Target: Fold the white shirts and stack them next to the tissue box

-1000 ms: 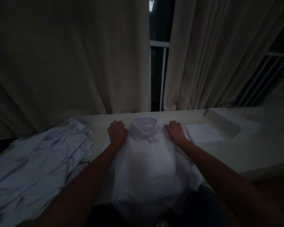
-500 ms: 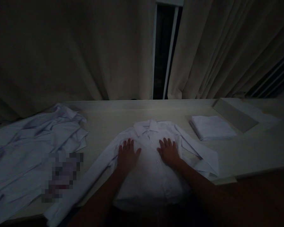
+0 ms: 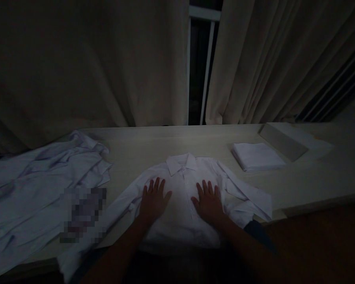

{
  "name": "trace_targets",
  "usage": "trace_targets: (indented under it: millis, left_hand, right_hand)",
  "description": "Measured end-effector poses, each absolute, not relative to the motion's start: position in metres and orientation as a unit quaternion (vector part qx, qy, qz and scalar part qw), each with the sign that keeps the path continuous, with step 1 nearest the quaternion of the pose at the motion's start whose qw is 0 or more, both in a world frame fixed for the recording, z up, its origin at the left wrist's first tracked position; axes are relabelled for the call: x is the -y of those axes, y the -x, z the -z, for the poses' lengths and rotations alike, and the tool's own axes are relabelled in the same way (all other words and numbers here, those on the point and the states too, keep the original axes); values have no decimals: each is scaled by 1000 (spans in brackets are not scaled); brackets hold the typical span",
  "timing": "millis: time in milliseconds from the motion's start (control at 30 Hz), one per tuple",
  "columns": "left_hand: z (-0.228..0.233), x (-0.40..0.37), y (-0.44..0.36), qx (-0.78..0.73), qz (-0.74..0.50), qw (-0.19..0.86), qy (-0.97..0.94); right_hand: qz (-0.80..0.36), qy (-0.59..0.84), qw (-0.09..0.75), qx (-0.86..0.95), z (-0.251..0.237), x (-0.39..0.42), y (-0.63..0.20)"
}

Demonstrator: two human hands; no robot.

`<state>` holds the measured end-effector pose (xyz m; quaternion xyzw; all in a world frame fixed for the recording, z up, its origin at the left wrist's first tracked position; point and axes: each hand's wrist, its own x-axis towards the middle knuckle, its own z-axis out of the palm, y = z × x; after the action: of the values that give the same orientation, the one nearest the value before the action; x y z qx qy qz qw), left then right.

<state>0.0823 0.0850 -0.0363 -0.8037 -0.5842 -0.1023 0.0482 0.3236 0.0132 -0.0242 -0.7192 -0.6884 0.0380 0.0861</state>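
A white button-up shirt lies front side up before me, its collar at the far end and its sleeves spread to both sides. My left hand rests flat on the left half of the chest, fingers apart. On the right half, beside the button line, my right hand also lies flat with its fingers spread. Neither hand grips any cloth. The shirt's lower hem hangs toward my body, where it is too dark to see well.
Several loose white shirts lie piled on the left of the pale table. A folded white stack sits at the right, near a pale box-like object. Long curtains hang behind. A blurred-out patch covers something beside the pile.
Both hands have shifted slightly toward me and left across the shirt, still flat. The collar now lies straighter and more evenly spread. The view has moved a little.
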Motion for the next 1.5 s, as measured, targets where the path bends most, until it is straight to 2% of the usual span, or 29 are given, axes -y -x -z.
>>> trace_targets:
  millis: [367, 633, 933, 1233, 1500]
  left_hand:
    - [40, -57, -82, 605, 116, 91, 782]
    - [40, -76, -88, 601, 133, 92, 782]
    - [45, -117, -90, 590, 136, 98, 790]
    - [47, -133, -96, 585, 143, 88, 793]
    - [58, -133, -89, 574, 176, 142, 787]
  right_hand:
    - [-29, 724, 89, 683, 21, 19, -309]
    - [-49, 732, 57, 678, -8, -53, -330]
    - [2, 758, 101, 645, 38, -95, -350]
    - [12, 754, 105, 648, 36, -103, -348]
    - [35, 748, 112, 653, 53, -107, -349]
